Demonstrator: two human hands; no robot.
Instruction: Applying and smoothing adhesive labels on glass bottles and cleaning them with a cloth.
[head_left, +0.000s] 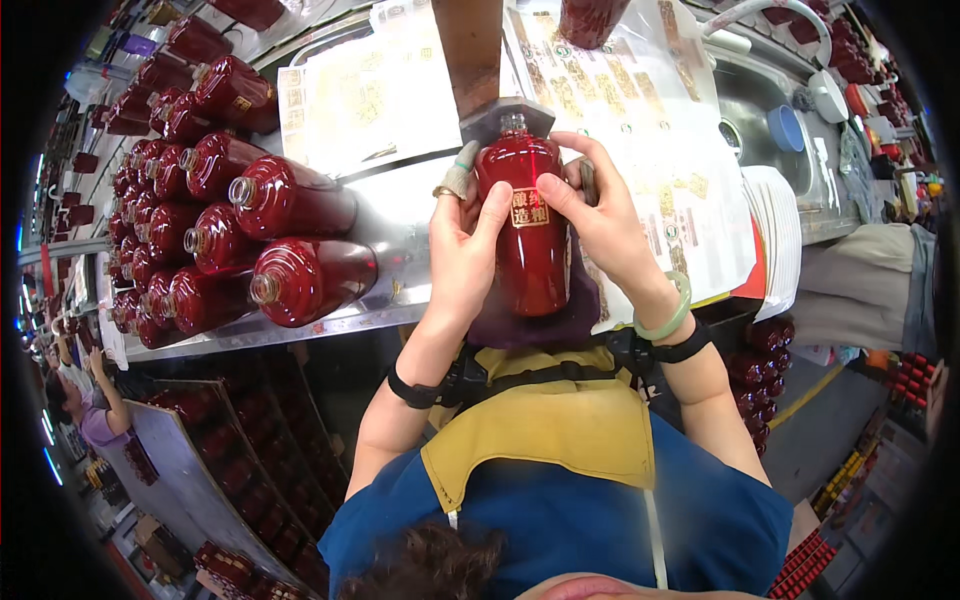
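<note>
A dark red glass bottle (pixel 535 268) lies in front of me, its clear threaded neck pointing away. A small gold-and-red label (pixel 530 207) sits on its upper side. My left hand (pixel 462 265) wraps the bottle's left side, with its thumb at the label's left edge and pale coverings on its fingertips. From the right, my right hand (pixel 612 225) holds the bottle, thumb pressed at the label's upper right corner. A dark covering shows on one of its fingers. Beneath the bottle's base end is a dark purple cloth (pixel 520 330).
Many red bottles (pixel 290 195) stand packed on the metal table at left. Printed label sheets (pixel 365 100) lie on both sides of a brown post (pixel 473 45) with a dark block. At right are stacked white trays (pixel 770 240) and a sink (pixel 745 110) with a blue cup (pixel 785 128).
</note>
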